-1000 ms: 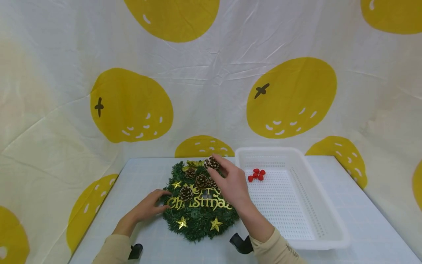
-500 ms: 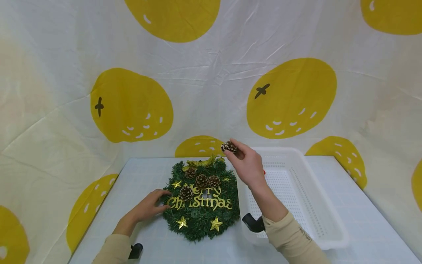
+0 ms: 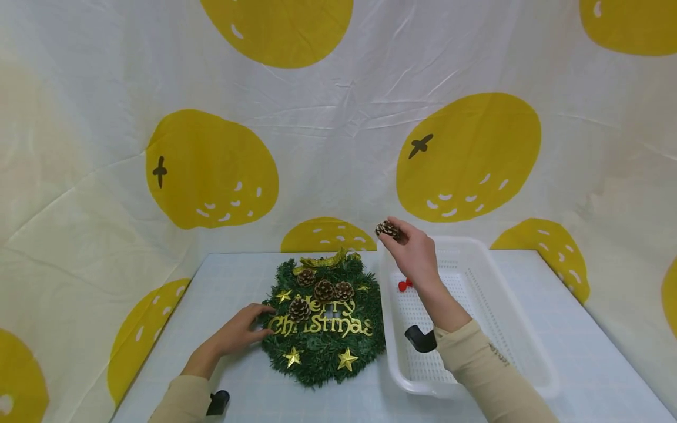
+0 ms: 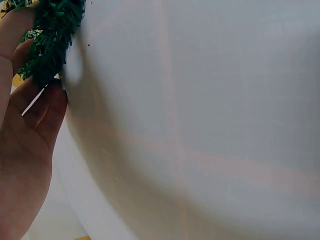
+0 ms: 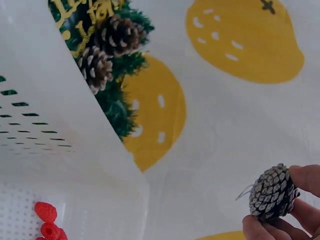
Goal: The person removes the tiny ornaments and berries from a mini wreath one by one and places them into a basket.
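Note:
My left hand grips the left edge of a green Christmas wreath; in the left wrist view its thumb and fingers lie either side of the greenery. The wreath lies on the table and bears gold "Merry Christmas" lettering, gold stars, a gold ribbon and several brown pine cones. My right hand holds a white-tipped pine cone between thumb and fingers, raised over the basket's far left corner. A thin wire loop sticks out of that cone.
Right of the wreath stands a white perforated basket, its rim close to the greenery. Several red berries lie in it, partly hidden by my right arm in the head view. Behind the table hangs a fruit-printed cloth.
My right hand has lifted the white-tipped pine cone off the top right of the wreath and carried it up and rightward over the basket. The left hand and the wreath stay put.

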The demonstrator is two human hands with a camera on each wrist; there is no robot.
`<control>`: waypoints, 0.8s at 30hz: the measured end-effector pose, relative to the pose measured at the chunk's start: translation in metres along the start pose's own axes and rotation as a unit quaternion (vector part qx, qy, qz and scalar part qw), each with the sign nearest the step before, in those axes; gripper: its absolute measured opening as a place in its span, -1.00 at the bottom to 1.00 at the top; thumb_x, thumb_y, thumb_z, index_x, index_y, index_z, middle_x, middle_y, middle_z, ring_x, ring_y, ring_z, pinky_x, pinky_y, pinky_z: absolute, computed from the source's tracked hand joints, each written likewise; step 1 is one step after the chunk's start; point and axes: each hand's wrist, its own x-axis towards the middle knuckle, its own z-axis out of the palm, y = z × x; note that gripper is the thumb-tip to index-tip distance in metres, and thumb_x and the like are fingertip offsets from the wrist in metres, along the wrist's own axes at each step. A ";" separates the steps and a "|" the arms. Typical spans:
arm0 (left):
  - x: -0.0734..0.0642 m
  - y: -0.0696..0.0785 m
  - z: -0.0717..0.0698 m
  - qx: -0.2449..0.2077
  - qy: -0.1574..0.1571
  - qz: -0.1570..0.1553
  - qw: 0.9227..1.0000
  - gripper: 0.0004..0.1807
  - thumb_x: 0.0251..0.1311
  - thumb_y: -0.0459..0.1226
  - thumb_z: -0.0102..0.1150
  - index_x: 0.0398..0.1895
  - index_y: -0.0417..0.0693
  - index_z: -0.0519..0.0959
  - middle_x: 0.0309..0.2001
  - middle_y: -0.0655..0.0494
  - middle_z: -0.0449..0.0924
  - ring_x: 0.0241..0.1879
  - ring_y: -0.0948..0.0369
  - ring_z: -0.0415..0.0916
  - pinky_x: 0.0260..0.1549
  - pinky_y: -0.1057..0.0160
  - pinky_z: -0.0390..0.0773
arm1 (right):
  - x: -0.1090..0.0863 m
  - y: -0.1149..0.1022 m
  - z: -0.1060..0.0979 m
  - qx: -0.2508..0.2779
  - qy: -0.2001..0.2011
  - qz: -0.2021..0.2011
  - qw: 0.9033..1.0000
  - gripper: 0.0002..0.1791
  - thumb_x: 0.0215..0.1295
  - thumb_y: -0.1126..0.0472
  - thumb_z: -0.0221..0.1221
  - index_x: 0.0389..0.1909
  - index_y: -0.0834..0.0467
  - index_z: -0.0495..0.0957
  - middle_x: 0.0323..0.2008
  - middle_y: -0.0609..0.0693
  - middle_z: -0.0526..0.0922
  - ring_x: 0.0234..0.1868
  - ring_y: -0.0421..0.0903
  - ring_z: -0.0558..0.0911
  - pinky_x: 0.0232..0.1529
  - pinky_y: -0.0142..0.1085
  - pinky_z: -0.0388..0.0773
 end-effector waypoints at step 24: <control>-0.001 0.001 0.001 -0.002 0.001 -0.015 1.000 -0.48 0.28 -0.05 0.24 0.21 -0.12 0.46 0.12 -0.06 0.47 0.16 -0.11 0.40 0.12 -0.18 0.39 | 0.024 0.071 -0.012 -0.069 -0.007 0.107 0.992 -0.43 0.40 0.04 0.13 0.35 0.20 0.40 0.22 0.24 0.50 0.20 0.23 0.45 0.14 0.03 0.45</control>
